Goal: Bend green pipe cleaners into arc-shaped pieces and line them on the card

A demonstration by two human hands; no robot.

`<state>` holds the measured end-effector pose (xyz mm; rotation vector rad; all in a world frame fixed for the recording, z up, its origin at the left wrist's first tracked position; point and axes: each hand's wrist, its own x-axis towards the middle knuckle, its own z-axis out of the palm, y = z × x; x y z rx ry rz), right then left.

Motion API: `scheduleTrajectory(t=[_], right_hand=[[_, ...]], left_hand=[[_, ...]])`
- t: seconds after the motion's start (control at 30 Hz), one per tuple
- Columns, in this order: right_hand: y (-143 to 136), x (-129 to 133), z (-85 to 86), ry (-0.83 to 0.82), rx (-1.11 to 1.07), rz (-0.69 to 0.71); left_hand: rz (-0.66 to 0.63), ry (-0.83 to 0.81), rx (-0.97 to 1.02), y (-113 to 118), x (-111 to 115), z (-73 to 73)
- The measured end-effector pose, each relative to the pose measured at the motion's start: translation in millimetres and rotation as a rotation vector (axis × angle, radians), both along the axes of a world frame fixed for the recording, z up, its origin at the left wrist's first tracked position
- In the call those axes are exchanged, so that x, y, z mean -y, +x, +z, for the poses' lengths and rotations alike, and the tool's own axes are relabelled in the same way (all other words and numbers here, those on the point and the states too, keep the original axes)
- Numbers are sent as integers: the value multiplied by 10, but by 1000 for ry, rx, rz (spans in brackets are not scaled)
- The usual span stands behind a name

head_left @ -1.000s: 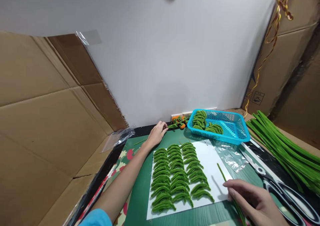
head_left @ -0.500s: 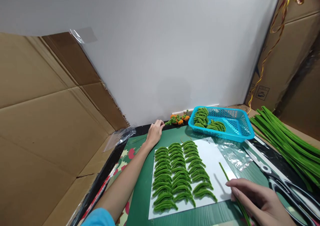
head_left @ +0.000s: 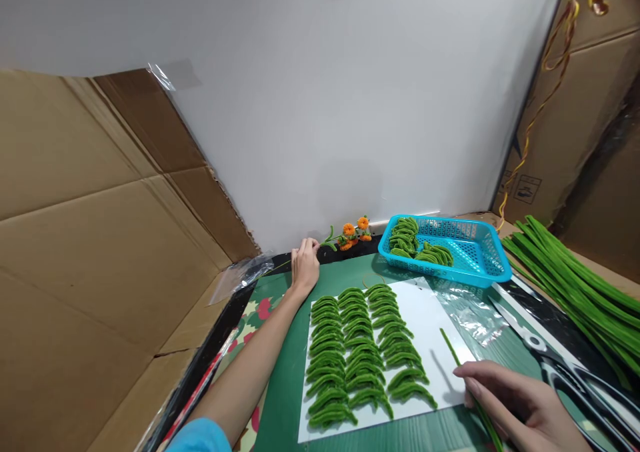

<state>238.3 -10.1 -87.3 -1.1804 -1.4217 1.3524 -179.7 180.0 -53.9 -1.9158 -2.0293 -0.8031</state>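
Observation:
At the back edge of the mat, my left hand [head_left: 305,269] pinches the stem of an artificial flower sprig [head_left: 349,231] with several small orange blooms and green leaves. A thin stem runs out to the left of that hand. My right hand [head_left: 523,405], at the lower right, holds a straight green pipe cleaner [head_left: 450,345] between thumb and fingers, its tip over the white sheet [head_left: 425,312]. Bent, curved green pipe cleaner pieces [head_left: 363,349] lie on the sheet in three columns.
A blue plastic basket [head_left: 493,280] holding more curved green pieces stands behind the sheet. To its right lies a bundle of long green pipe cleaners [head_left: 575,292]. Black-handled scissors [head_left: 537,349] rest beside my right hand. Clear plastic [head_left: 477,315] lies near the basket. Cardboard [head_left: 100,272] walls the left side.
The orange flower sprig has been lifted slightly and turned by my left hand, so its blooms stand higher. My right hand and its pipe cleaner stay nearly the same.

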Motion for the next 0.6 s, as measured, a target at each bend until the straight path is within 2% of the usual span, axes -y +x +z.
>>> scheduleTrajectory(t=[0.33,0.6], right_hand=[[-57,-12,81,36,12,-45],[-25,4,-13,-4,-4,-44]], left_hand=[[11,35,55,-6,9,-6],[1,78,75,12,25,-15]])
